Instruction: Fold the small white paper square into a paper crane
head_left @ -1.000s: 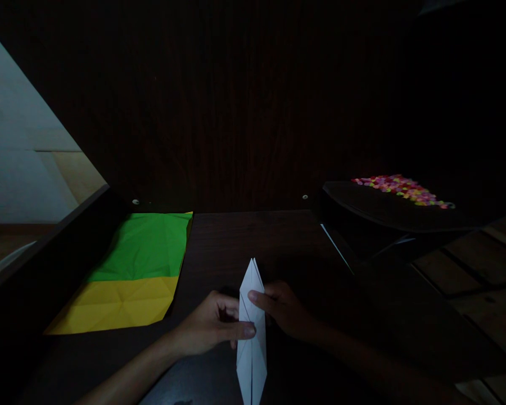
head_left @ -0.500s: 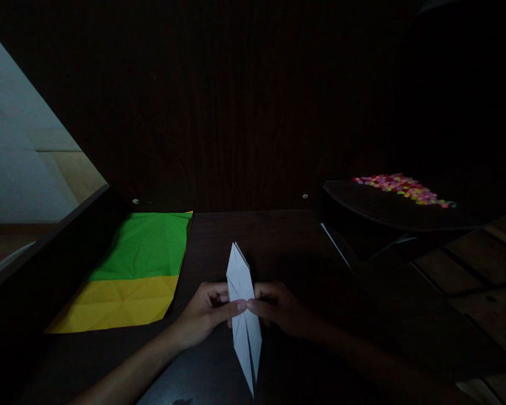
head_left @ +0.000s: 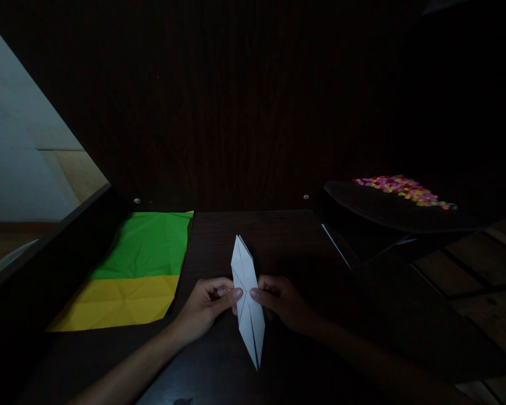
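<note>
- Head view: left hand (head_left: 208,301) and right hand (head_left: 280,301) both pinch the folded white paper (head_left: 247,298) at mid-length, forearms angled inward, paper between them above the table (head_left: 278,236).
- Green-yellow sheet (head_left: 130,270) lies well left of left hand.

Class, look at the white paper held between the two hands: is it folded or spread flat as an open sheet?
Folded. The white paper is a narrow diamond with pointed ends and crease lines, pinched between the left hand and right hand.
</note>
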{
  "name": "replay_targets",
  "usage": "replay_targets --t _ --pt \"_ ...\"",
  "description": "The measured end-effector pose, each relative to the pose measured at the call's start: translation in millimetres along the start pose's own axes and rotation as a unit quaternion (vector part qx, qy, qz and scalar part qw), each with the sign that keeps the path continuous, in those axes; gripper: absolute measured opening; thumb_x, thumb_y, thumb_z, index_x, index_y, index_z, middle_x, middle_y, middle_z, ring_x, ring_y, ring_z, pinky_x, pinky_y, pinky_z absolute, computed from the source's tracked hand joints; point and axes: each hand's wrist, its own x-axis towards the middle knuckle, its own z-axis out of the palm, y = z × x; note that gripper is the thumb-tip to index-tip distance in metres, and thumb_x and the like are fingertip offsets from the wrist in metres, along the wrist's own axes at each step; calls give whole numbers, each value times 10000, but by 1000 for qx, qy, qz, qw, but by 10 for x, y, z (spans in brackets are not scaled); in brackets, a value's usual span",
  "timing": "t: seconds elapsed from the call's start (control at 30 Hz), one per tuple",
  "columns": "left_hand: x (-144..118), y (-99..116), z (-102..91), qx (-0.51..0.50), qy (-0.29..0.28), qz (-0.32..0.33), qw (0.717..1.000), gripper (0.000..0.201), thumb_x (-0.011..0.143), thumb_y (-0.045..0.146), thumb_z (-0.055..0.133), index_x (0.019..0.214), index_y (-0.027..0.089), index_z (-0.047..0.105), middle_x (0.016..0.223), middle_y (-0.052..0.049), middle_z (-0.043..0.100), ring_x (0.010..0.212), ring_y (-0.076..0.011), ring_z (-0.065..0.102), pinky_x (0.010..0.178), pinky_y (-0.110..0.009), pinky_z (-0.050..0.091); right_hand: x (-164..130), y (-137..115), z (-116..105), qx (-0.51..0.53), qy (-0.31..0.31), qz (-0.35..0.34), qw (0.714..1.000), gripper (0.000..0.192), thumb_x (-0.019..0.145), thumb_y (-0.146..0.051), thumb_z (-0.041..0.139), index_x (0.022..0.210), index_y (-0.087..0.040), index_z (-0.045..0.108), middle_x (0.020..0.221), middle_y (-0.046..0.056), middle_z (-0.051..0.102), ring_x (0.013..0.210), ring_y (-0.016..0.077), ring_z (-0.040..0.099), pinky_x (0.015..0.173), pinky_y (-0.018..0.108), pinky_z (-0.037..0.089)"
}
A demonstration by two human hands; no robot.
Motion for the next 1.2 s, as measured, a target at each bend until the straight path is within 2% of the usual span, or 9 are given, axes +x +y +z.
replay_targets --t 0.4,0.57,0.73,0.9,1.07,1.2 --pt "-30 -3 -16 39 19 10 999 369 787 463 732 653 121 692 539 -14 630 512 -111 539 530 -215 386 -14 20 4 14 -19 8 1000 413 810 -537 627 647 -184 488 502 -47 495 404 70 436 386 182 316" --pt "-16 5 -14 39 31 12 999 342 785 450 732 681 125 706 549 -17 637 521 -120 549 538 -221 394 -7 12 27 4 14 -6 1000 349 817 -445 647 637 -182 505 496 -54 478 424 70 441 418 188 331" --pt "-14 18 2 52 40 11 998 330 787 444 725 699 126 711 547 -12 627 523 -118 541 534 -217 386 19 18 39 54 45 -6 998 257 775 -390 704 765 -184 549 619 -33 562 469 93 501 415 201 383" --pt "-6 -13 10 86 60 24 994 290 811 401 702 705 131 705 536 3 607 506 -108 506 521 -213 370 34 11 52 46 77 -45 995 184 785 -299 698 871 -182 585 685 -25 590 613 115 572 556 229 445" --pt "-1 -49 22 96 71 34 992 251 827 373 683 743 138 707 605 -1 629 564 -123 542 556 -218 403 44 61 62 77 105 -49 990 328 752 -240 726 1011 -207 527 679 -59 571 612 106 558 595 236 422" --pt "-4 -69 30 103 75 49 991 217 836 351 679 783 143 713 665 -1 645 610 -124 553 588 -218 425 44 68 59 99 106 -39 989 314 745 -238 734 948 -212 495 664 -67 552 589 96 534 576 224 399"
